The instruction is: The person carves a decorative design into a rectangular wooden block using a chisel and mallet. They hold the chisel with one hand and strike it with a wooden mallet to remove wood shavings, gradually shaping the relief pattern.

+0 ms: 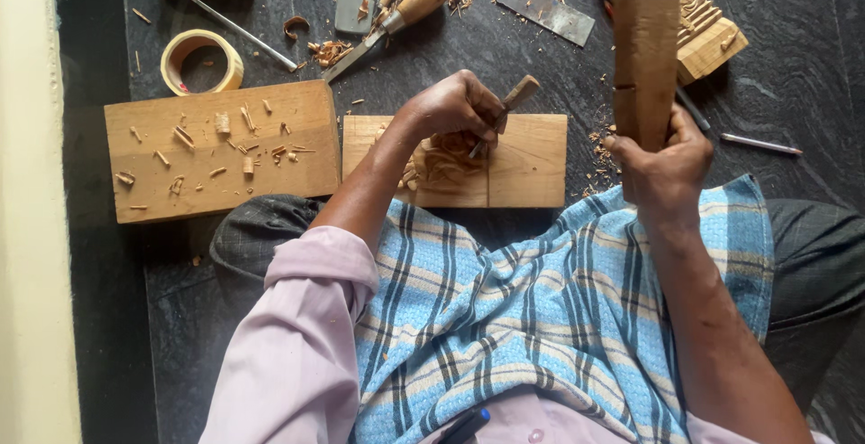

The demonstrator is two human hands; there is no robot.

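My left hand (459,106) has a closed grip on a slim wooden-handled chisel (505,113), its tip down on the pale rectangular wooden panel (527,160) lying on the dark stone floor (793,75) just ahead of my knees. The blade itself is mostly hidden behind my fingers, so I can't make out the edge. The carving under my hand is half covered too (only some curled relief shows). My right hand (665,160) is wrapped tight around a tall wooden block mallet (646,57), held upright above the floor to the right of the panel. Behind it, a carved wooden piece (712,30) is partly blocked and cut off at the top edge. To the left sits a larger plank scattered with chips (221,149), beside a roll of tape (201,59).
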